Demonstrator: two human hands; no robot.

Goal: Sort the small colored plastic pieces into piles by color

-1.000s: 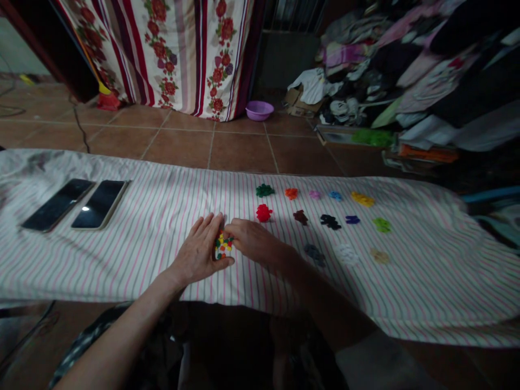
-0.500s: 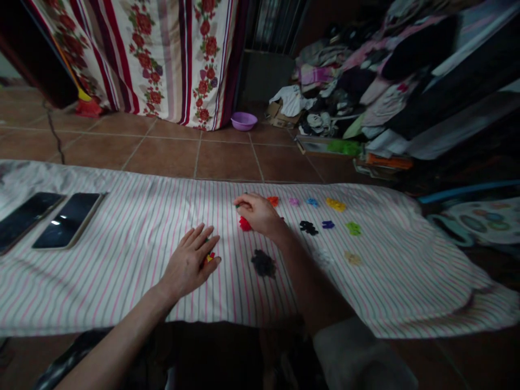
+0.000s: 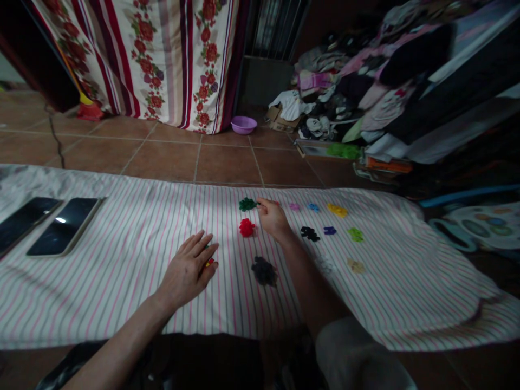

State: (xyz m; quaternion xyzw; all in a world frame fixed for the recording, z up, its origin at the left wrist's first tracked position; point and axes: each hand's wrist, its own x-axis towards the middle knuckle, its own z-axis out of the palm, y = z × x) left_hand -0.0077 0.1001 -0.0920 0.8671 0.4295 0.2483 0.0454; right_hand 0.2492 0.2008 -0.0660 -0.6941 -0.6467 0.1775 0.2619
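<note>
Left of the red pile [image 3: 246, 228], the left hand [image 3: 189, 269] lies fingers outstretched, partly covering colourful pieces [image 3: 209, 262]. Just behind the red pile sits the green pile [image 3: 247, 204]. To the red pile's right, the right hand [image 3: 273, 216] curls; I cannot tell whether it pinches anything.

Pink and grey stripes line the white fabric cloth [image 3: 122, 260] under a red heap of small pieces [image 3: 246, 227], with a dark-green heap [image 3: 246, 204] at its twelve o'clock and a charcoal heap [image 3: 264, 272] at five.
</note>
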